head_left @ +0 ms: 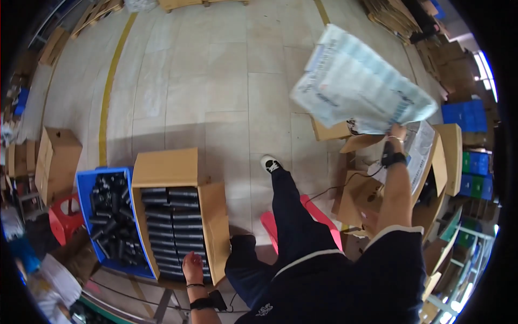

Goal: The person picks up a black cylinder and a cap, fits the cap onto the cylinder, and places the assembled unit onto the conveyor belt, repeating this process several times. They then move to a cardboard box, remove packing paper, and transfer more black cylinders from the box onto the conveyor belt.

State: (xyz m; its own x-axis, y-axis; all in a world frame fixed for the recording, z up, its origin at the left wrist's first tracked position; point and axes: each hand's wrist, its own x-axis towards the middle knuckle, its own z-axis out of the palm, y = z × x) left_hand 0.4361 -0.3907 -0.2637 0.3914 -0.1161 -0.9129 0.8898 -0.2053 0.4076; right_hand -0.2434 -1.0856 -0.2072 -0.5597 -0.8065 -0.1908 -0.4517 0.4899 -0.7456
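Observation:
My right hand (pixel 398 133) grips the lower edge of a large, pale printed sheet (pixel 361 81) that looks like newspaper. It spreads out in the air ahead of the hand, over the floor and the edge of a carton. Beneath the right forearm, more printed sheets (pixel 422 154) lie on an open carton (pixel 440 162). My left hand (pixel 193 267), fingers curled, is over the near right part of another open carton (pixel 216 232). That carton holds black, tube-like items (pixel 172 227) in stacked rows. Nothing shows in the left hand; whether it touches the items, I cannot tell.
Left of the packed carton stands a blue crate (pixel 81 189) of loose black parts. A red stool (pixel 63 218) is beyond it, near a closed carton (pixel 56 162). Pink stool legs (pixel 324 218) show by my leg. A dark cable (pixel 340 186) runs towards the right-hand cartons.

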